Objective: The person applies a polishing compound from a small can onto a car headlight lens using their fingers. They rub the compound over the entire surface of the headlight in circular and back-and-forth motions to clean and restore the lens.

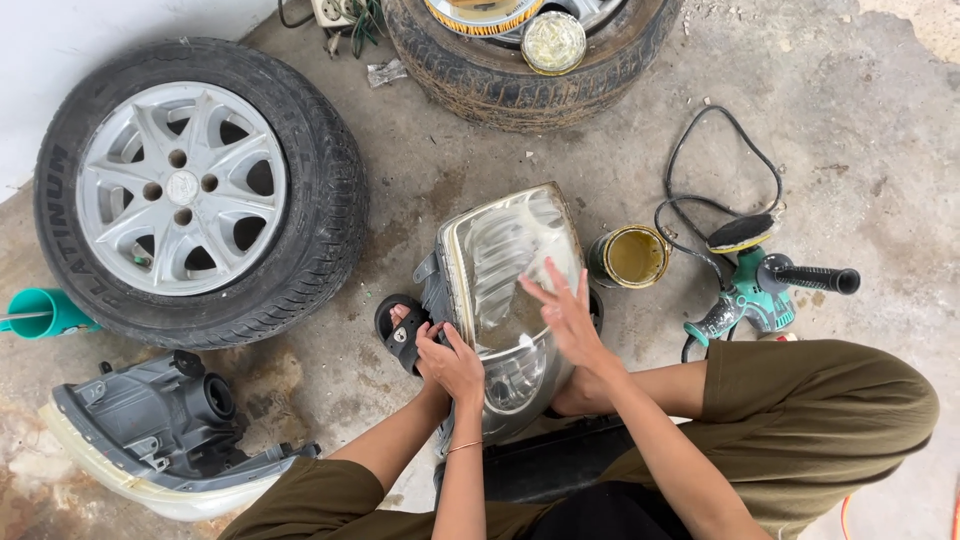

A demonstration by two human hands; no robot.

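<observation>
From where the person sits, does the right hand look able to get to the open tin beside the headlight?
Probably yes: the right hand rests on the headlight, the tin stands just beyond it, and nothing lies between.

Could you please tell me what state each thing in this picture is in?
Headlight: propped upright, lens up.
Left hand: gripping the headlight's edge.
Right hand: open, flat on the lens.
Tin can: lid off.
Polisher: lying on the floor, untouched.
Second headlight: lens down.
Alloy wheel: lying flat.
</observation>
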